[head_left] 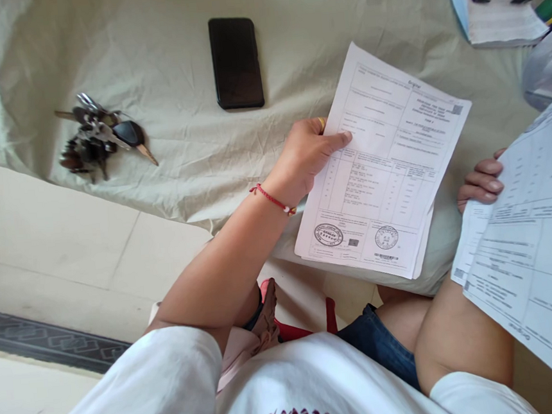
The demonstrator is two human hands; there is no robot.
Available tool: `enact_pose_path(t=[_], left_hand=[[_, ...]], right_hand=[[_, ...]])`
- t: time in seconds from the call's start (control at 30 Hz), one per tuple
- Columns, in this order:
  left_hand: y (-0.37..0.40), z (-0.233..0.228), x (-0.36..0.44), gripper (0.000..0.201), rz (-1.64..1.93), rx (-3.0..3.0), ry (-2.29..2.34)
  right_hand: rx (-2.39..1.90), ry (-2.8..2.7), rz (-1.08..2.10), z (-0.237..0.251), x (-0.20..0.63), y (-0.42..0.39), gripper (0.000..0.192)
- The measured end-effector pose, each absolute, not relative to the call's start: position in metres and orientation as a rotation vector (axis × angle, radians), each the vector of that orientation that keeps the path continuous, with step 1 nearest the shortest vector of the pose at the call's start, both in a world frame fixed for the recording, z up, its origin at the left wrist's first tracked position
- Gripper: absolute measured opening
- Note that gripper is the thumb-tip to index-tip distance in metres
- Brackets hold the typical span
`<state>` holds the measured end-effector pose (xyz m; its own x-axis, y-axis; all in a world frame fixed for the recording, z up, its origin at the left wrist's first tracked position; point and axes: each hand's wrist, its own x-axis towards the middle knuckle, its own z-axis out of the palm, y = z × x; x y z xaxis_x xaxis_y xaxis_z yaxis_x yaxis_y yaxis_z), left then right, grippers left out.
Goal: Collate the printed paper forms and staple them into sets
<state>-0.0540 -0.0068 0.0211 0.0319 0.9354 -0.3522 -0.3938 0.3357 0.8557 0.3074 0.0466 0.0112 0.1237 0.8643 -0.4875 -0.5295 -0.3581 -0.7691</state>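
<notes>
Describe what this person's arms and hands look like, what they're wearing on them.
Both arms are bare below short white sleeves. The left hand has a gold ring on one finger, and a thin red cord bracelet with a small white bead circles that wrist. The right hand shows only fingers with short, unpainted nails; no jewellery is visible there.

We note open bed sheet (170,55) between the key bunch (98,135) at left and the black phone (235,62) at top centre; a hand could pass there. Sheet is also bare between the phone and the stamped form (381,165). The left hand (303,159) pins that form's left edge, closing the centre. At right, the sheaf of papers (535,242) in the right hand (481,182) covers the near side. The far right corner is crowded by a paper stack (501,16) and a plastic bag (549,70).
</notes>
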Motion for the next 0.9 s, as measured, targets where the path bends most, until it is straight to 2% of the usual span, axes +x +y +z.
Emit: enact_pose_path(t=[0.13,0.27,0.53,0.73,0.9], left_hand=[[-0.007,0.023,-0.054,0.030,1.132,0.636,1.086],[-0.007,0.022,-0.054,0.027,1.132,0.634,1.078],[-0.006,0.020,-0.054,0.032,1.133,0.638,1.078],[-0.006,0.021,-0.054,0.033,1.129,0.645,1.098],[-0.006,0.020,-0.054,0.032,1.128,0.641,1.076]], right_hand=[[-1.276,-0.417,1.466,0.006,0.306,0.048,0.035],[-1.183,-0.414,1.382,0.001,0.297,0.045,0.030],[-1.194,-0.328,1.587,0.018,0.299,0.041,0.024],[-1.175,-0.376,1.424,0.008,0.295,0.042,0.028],[-1.187,-0.395,1.502,0.008,0.292,0.043,0.031]])
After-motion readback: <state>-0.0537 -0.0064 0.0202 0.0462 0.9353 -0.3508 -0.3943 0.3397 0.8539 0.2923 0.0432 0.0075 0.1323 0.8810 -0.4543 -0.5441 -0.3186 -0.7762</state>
